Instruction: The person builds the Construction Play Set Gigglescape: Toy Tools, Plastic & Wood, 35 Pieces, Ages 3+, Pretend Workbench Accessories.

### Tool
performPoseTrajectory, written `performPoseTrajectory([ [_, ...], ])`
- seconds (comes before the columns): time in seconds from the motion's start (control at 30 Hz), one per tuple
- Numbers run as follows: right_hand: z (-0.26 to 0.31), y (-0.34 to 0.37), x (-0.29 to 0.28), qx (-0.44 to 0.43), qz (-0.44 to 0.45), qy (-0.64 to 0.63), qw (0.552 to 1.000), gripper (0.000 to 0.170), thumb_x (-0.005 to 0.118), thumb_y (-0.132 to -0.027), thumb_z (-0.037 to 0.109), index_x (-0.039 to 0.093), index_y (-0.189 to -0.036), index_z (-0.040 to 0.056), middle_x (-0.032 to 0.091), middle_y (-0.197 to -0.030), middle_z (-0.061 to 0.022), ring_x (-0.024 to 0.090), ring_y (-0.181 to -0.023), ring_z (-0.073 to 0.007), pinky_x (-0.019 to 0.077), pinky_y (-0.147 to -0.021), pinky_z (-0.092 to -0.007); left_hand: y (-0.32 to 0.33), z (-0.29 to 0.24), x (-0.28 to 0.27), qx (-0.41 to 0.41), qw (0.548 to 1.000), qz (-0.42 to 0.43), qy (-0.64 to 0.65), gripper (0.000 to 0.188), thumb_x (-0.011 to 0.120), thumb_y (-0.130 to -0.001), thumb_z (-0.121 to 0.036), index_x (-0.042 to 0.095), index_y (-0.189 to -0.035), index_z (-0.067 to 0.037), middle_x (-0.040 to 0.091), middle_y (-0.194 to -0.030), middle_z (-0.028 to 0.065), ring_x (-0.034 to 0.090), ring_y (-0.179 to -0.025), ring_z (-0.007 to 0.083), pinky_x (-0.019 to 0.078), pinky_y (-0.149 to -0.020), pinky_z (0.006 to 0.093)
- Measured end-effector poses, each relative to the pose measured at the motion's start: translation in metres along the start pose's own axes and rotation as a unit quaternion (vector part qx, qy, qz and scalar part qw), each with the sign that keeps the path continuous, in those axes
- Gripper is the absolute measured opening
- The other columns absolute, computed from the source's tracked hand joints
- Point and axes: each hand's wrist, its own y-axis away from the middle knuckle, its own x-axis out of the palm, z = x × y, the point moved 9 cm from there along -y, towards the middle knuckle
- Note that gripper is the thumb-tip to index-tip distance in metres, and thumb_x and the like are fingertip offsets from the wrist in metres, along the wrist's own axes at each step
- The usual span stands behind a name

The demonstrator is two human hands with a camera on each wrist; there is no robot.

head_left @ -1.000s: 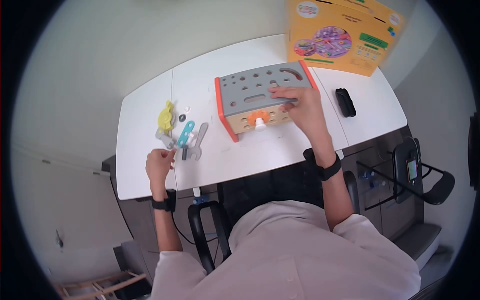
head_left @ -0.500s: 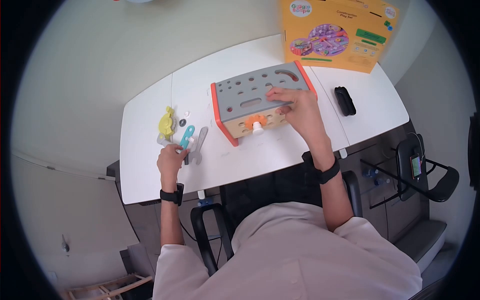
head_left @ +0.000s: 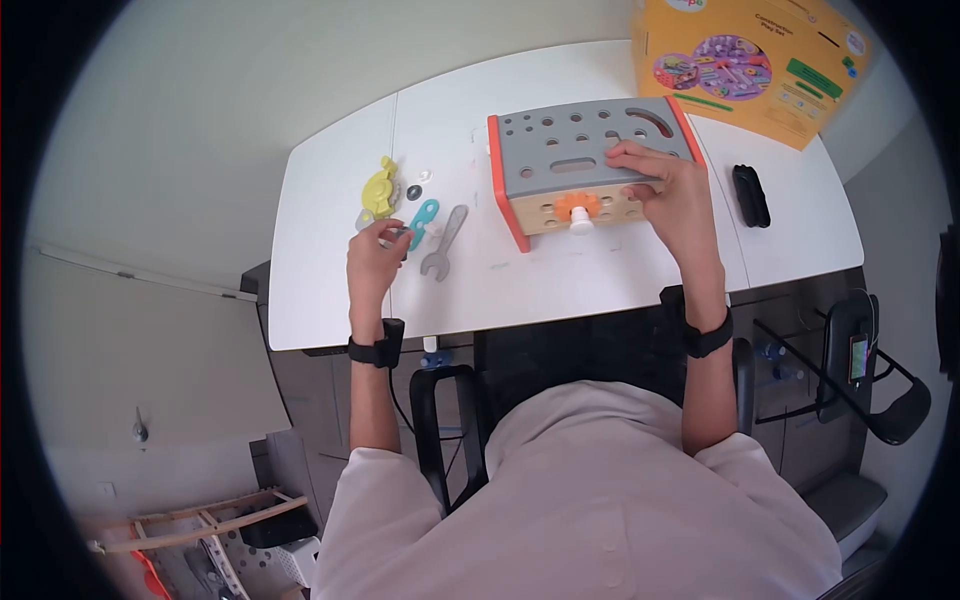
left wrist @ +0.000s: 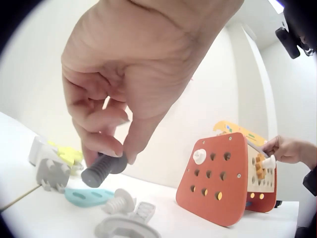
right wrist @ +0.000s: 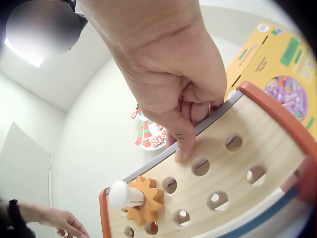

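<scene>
My left hand (head_left: 374, 262) pinches a dark grey toy bolt (left wrist: 100, 171) between thumb and fingertips, its threaded end pointing down and left in the left wrist view. Just below it lie a teal slotted strip (head_left: 425, 222), a white screw (left wrist: 121, 202) and a grey toy wrench (head_left: 446, 244). My right hand (head_left: 672, 196) holds the top edge of a toy workbench (head_left: 540, 160), thumb on the wooden front and fingers over the grey top. On that front an orange gear (right wrist: 147, 199) sits behind a white peg (right wrist: 124, 195).
A yellow toy piece (head_left: 380, 190), a grey block (left wrist: 53, 173) and small round parts lie at the left of the white table (head_left: 330, 290). A black case (head_left: 751, 196) lies right of the workbench. Behind stands a yellow printed box (head_left: 750, 65).
My left hand has moved over the loose parts, and the dark bolt that lay beside the wrench is now in its fingers. My right hand keeps its hold; the head view has shifted.
</scene>
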Motion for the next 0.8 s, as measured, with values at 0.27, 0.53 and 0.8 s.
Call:
performPoseTrajectory([
  [0.27, -0.006, 0.001, 0.001, 0.038, 0.014, 0.001, 0.999, 0.052, 0.061, -0.071, -0.025, 0.074, -0.113, 0.0023, 0.074, -0.119, -0.0072, 0.07, -0.111, -0.0245, 0.0589, -0.087, -0.0287, -0.007, 0.023, 0.022, -0.015, 0.983, 0.054, -0.174, 0.028, 0.083, -0.078, -0.031, 0.077, -0.092, -0.008, 0.073, -0.075, 0.0084, 0.072, -0.07, 0.0266, 0.0551, -0.065, 0.0381],
  [0.53, 0.004, 0.003, 0.0, -0.002, 0.009, 0.029, 1.0, 0.051, 0.061, -0.071, -0.025, 0.073, -0.114, 0.0014, 0.073, -0.121, -0.0073, 0.068, -0.115, -0.0254, 0.0571, -0.094, -0.032, -0.041, 0.001, 0.009, 0.011, 0.971, 0.045, -0.235, 0.033, 0.083, -0.081, -0.034, 0.075, -0.078, -0.002, 0.07, -0.064, 0.0124, 0.068, -0.056, 0.0232, 0.0517, -0.055, 0.0338],
  [0.8, -0.003, 0.002, 0.001, 0.011, 0.006, -0.001, 1.0, 0.05, 0.06, -0.07, -0.025, 0.072, -0.113, 0.0, 0.073, -0.119, -0.0082, 0.067, -0.117, -0.0262, 0.0559, -0.096, -0.0321, -0.115, -0.031, 0.053, 0.22, 0.95, 0.033, -0.221, 0.015, 0.075, -0.081, -0.015, 0.072, -0.086, -0.001, 0.072, -0.094, 0.0234, 0.071, -0.086, 0.0391, 0.0567, -0.078, 0.0453],
])
